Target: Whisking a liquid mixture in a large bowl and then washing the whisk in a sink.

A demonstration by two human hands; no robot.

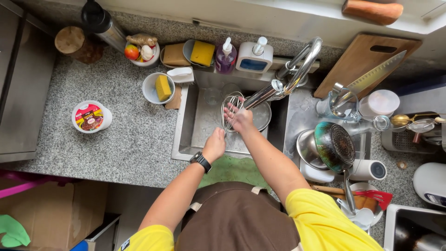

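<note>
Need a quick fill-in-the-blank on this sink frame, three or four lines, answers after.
1. Both hands hold a wire ____ over the sink.
2. The left hand grips its handle; on that wrist sits a black ____.
3. The right hand has its fingers on the wires, just below the curved metal ____.
4. In the white cup left of the sink stands a yellow ____.

Missing words: whisk; watch; faucet; sponge

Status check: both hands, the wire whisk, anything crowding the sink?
Left hand grips the handle of the metal wire whisk. Right hand on its wires, under the curved steel tap. Round metal pan beside them in the steel sink.
</note>
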